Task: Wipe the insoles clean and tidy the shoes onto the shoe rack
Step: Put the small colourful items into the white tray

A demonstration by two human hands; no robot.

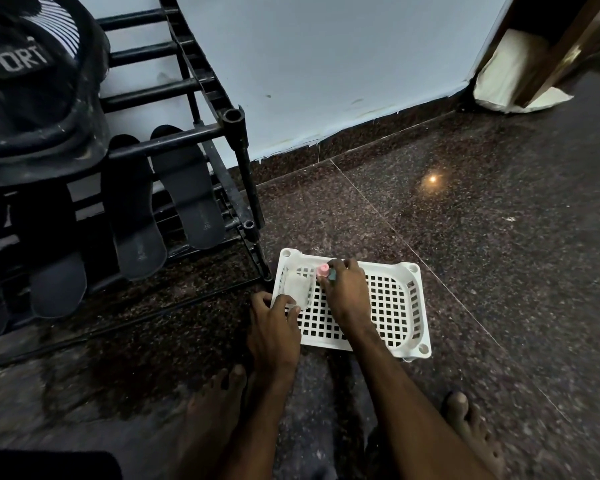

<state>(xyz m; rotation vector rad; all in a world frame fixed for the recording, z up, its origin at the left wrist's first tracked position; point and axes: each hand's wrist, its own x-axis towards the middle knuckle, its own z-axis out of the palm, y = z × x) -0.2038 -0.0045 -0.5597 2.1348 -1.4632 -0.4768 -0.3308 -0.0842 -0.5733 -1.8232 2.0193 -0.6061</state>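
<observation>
Floor point(465, 237) of dark speckled stone fills most of the view; a pale wall point(326, 64) rises behind it. A black shoe rack point(238, 140) stands at the left against the wall; a black sports shoe point(32, 98) rests on its upper bars. Dark insoles point(187, 188) lean upright against the rack's front, side by side, with their lower ends on the floor. A white plastic basket point(378, 265) with a grid bottom lies on the floor just beside the rack's right leg. The person's bare feet point(215, 410) are planted near the bottom edge. The left hand point(274, 327) is at the basket's left end, fingers and thumb pinching a whitish piece point(297, 289); cloth or plastic cannot be told. The right hand point(343, 292) reaches into the basket, fingers curled round a small bottle point(323, 270) with a pink cap, just beside the whitish piece.
</observation>
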